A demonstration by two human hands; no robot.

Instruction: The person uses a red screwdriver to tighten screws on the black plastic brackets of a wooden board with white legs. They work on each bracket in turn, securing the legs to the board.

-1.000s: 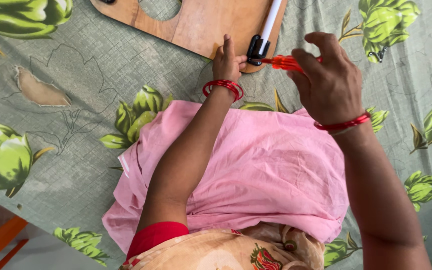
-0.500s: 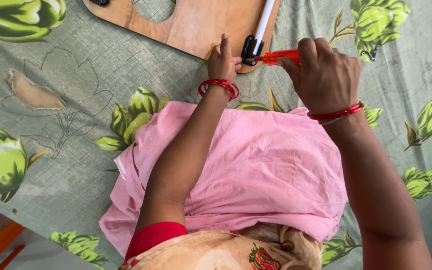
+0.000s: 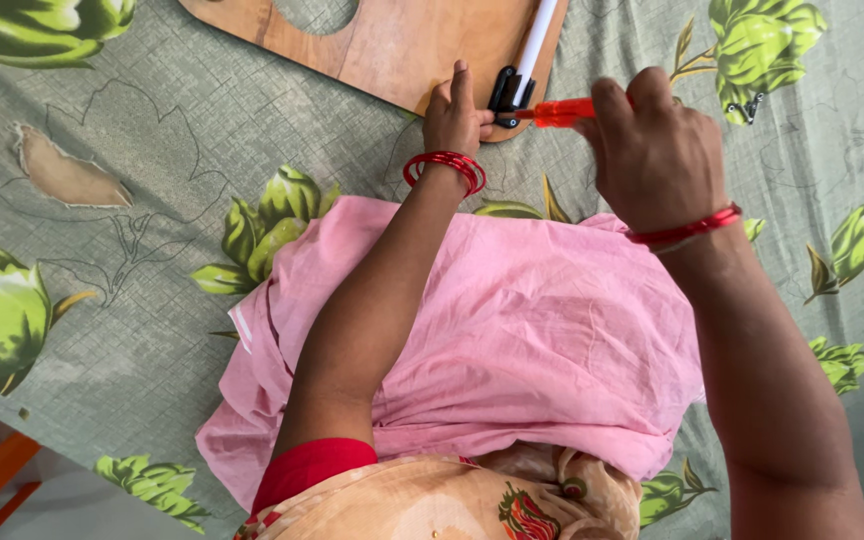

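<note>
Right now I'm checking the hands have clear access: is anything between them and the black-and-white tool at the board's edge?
Nothing visible. The left hand already touches the tool on the wooden board, and the right hand holds a red-handled tool against it.

The board (image 3: 402,50) is smooth, matt wood. A glossy white plastic rod (image 3: 535,40) ends in a black plastic clip (image 3: 505,95). The orange tool (image 3: 564,111) looks like translucent plastic. Bedsheet (image 3: 132,250) and pink garment (image 3: 532,340) are soft, creased cloth.
</note>
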